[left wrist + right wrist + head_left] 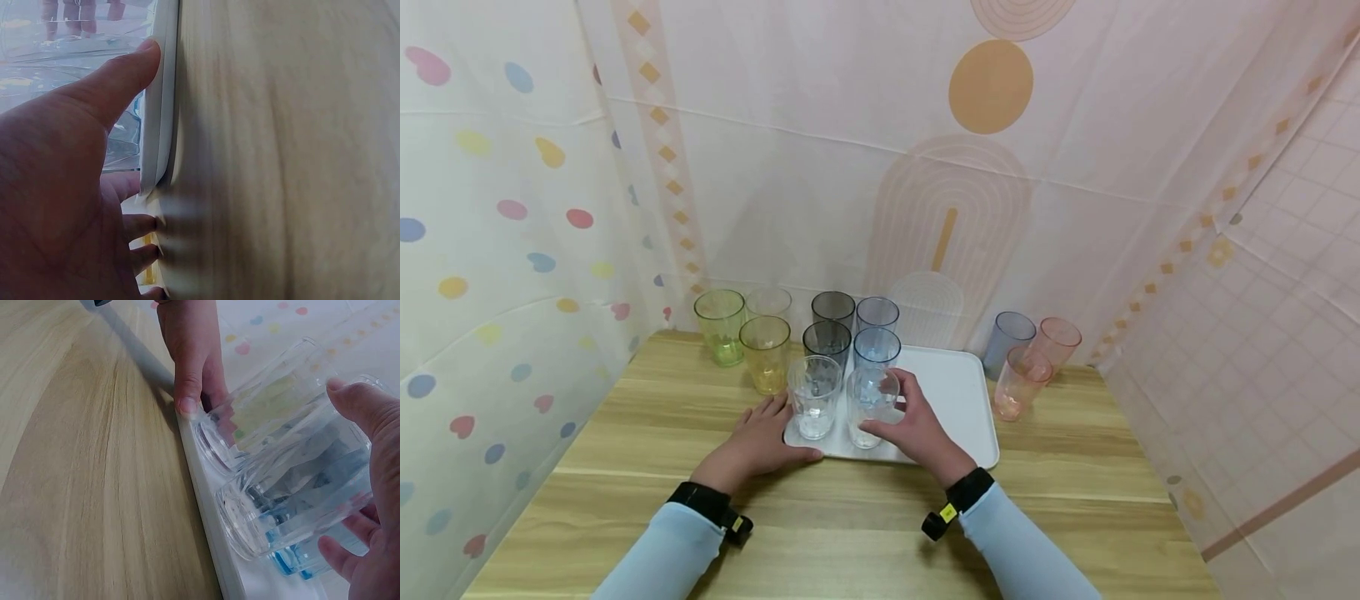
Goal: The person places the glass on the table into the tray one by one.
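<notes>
My right hand [925, 429] curves around a clear glass [300, 487] on the white tray [951, 400], thumb and fingers spread on opposite sides. In the right wrist view, the fingertips stand apart from the glass wall, and the thumb overlaps its rim. A second clear glass [814, 400] stands to its left on the tray. At the tray's front left corner rests my left hand [760, 437], its thumb on the front rim and its fingers spread along the left side. Dark grey glasses [827, 337] and blue glasses [877, 346] stand behind the clear pair.
Left of the tray stand a green glass [720, 327], a yellow glass [766, 354] and a clear glass [768, 302]. To the right are a blue glass [1010, 343] and two pink glasses [1024, 383]. Patterned curtains [820, 167] enclose the wooden table [820, 533].
</notes>
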Demonstrator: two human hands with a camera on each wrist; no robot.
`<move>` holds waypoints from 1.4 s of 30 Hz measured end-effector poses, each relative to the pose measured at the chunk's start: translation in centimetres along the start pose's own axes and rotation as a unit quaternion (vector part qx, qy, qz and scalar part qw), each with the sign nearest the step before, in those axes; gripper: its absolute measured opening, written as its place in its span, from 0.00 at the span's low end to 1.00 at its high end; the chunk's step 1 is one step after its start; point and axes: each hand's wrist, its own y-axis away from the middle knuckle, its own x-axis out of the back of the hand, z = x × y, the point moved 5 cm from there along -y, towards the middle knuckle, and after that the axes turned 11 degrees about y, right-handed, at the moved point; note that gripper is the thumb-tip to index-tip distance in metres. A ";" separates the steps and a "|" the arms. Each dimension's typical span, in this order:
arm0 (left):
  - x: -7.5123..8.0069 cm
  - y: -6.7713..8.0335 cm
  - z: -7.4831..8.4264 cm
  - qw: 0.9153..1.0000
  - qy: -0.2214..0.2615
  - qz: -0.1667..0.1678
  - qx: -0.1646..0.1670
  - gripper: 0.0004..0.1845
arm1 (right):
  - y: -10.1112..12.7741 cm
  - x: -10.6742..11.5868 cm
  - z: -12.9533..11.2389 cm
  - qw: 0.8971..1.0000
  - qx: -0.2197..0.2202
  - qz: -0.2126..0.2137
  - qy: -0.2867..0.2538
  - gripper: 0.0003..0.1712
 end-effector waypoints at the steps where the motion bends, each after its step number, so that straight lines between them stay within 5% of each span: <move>1: 0.0 0.0 0.0 1.000 0.000 0.000 0.000 0.65 | 0.2 0.2 0.1 1.000 -0.005 0.002 0.002 0.54; 9: -0.2 -0.4 -0.2 1.000 0.000 -0.001 0.002 0.65 | 2.4 3.9 1.4 0.998 -0.009 0.057 0.031 0.49; 17: -0.1 -0.5 -0.4 1.000 0.000 0.000 -0.001 0.66 | 5.9 9.7 3.4 0.985 0.013 0.165 0.055 0.39; 21: -0.1 -0.5 -0.4 1.000 -0.003 0.000 -0.001 0.68 | 8.0 12.6 4.2 0.969 -0.004 0.242 0.054 0.35; 26: -0.2 -0.6 -0.6 1.000 0.001 0.001 0.000 0.68 | 9.9 15.5 5.2 0.936 -0.030 0.347 0.040 0.34; 31: -0.3 -0.6 -0.5 1.000 0.001 0.002 0.001 0.67 | 9.8 17.3 6.8 0.919 -0.050 0.387 0.064 0.42; 42: -0.1 -0.2 -0.1 1.000 0.000 -0.003 0.001 0.66 | 6.1 17.9 11.4 0.948 -0.102 0.300 0.008 0.59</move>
